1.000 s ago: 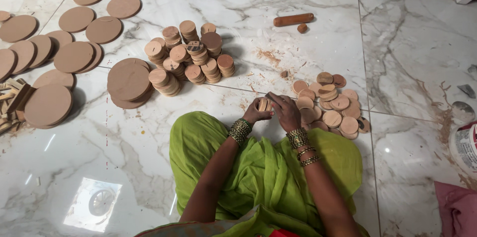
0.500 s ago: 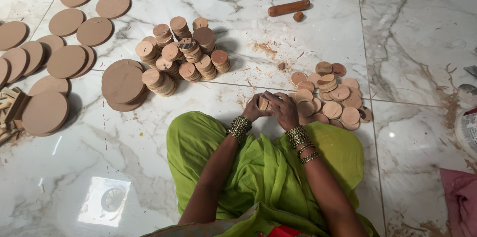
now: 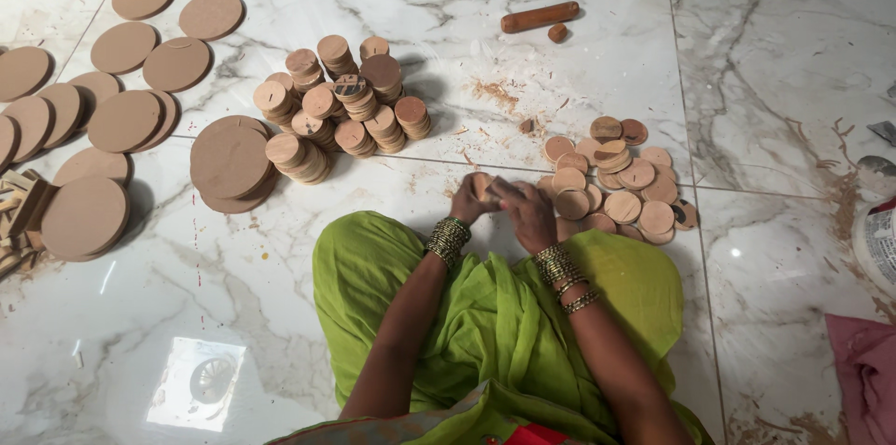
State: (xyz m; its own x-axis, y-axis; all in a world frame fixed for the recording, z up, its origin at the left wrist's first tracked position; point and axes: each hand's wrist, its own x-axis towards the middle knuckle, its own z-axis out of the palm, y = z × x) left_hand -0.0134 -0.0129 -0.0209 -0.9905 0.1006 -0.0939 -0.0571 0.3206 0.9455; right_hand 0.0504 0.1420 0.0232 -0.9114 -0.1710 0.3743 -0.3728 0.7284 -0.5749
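A small round tan wooden disc [image 3: 483, 187] is gripped between the left hand [image 3: 471, 201] and the right hand [image 3: 525, 212], both closed on it just above the green-clad lap [image 3: 495, 314]. Just right, a loose pile of similar small discs [image 3: 616, 186] is spread on the white marble floor [image 3: 747, 62]. Stacked small discs [image 3: 341, 104] stand further left, beside large flat round boards [image 3: 229, 160].
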